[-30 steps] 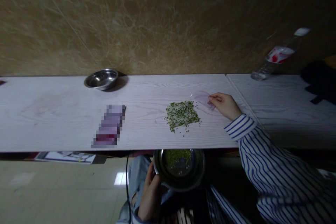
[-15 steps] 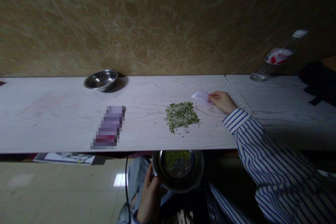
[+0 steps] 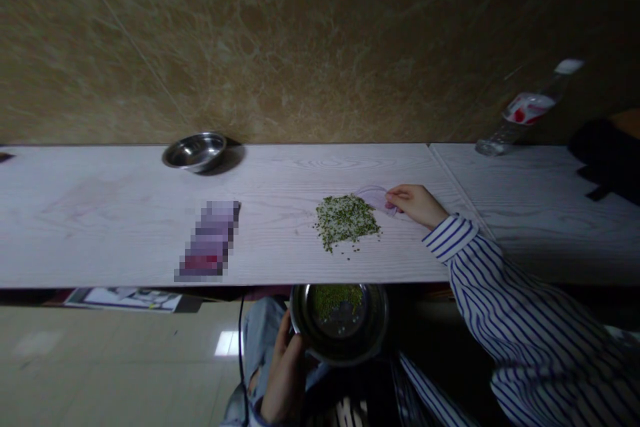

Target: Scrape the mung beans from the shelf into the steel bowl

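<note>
My left hand [image 3: 286,373] grips the left rim of a steel bowl [image 3: 376,340] below the table's front edge. Green beans mixed with a few white grains [image 3: 336,300] lie in that bowl. Above the tabletop, my right hand [image 3: 413,203] pinches a thin, clear plastic piece with a curved edge [image 3: 373,196]. Its left end reaches the upper right side of a flat patch of green beans and white grains [image 3: 346,220] spread on the table. Whether it touches the grains I cannot tell.
Another steel bowl [image 3: 195,152] stands against the wall at the left. A pixelated flat object [image 3: 210,240] lies nearer the front edge. At the right are a clear bottle with a white cap [image 3: 530,108] and a dark cloth-like item [image 3: 607,153]. A black cable [image 3: 241,347] hangs below.
My right hand has moved a little left and toward me, bringing the plastic piece to the edge of the grain patch. My left hand and its bowl stay in place.
</note>
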Tool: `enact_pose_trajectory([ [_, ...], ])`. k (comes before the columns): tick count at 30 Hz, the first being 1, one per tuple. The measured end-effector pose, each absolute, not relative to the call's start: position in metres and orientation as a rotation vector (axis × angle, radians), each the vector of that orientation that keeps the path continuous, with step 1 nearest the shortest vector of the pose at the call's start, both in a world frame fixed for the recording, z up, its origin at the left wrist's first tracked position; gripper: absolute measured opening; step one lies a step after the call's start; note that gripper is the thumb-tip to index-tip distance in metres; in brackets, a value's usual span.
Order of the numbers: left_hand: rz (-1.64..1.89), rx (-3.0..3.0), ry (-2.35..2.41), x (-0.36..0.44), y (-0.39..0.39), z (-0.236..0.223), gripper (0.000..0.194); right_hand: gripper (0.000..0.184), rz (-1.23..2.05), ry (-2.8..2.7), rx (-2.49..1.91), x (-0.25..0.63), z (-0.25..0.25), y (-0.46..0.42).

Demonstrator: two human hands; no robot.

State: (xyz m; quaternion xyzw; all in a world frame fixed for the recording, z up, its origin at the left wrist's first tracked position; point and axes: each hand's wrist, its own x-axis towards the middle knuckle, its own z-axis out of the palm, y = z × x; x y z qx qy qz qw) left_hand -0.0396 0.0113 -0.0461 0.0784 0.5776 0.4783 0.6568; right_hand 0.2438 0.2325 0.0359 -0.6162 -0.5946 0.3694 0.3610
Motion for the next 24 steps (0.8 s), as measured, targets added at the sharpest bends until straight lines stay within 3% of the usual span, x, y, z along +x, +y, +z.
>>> enact_pose_trajectory([
  [12,1.088,0.192,1.337,-0.039,0.010,-0.043,0.075,0.022,1.004,-1.533,-1.530,0.241,0.032,0.218],
  [24,1.124,0.183,1.314,-0.031,0.011,-0.034,0.079,0.029,1.036,-1.573,-1.463,0.238,0.036,0.205],
])
